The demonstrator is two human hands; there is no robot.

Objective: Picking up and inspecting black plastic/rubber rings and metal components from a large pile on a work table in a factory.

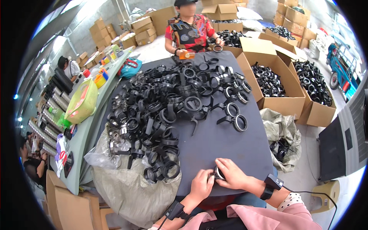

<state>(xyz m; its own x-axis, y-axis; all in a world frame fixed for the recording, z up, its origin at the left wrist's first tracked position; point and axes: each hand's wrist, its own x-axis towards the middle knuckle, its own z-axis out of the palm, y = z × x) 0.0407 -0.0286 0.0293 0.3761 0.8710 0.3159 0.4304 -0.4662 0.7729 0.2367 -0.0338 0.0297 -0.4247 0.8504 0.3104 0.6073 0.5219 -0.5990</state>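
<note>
Near the front edge of the grey-covered table (245,149), my two hands meet around one small black ring-shaped part (220,173) with a pale rim. My left hand (202,184) pinches it at its left side, and my right hand (231,174) is curled over its right side. My fingers cover most of the part. Ahead and to the left lies a large heap of black rings (165,99) with short tabs or handles. Two such rings (240,123) with pale inner rims lie by the heap's right edge.
Across the table a person (189,32) holds a ring and an orange object. Open cardboard boxes (283,105) full of black parts stand at the right, above an open sack (281,130). A pale sack (130,191) hangs off the table's left front, beside a bench with a yellow-green basket (81,101).
</note>
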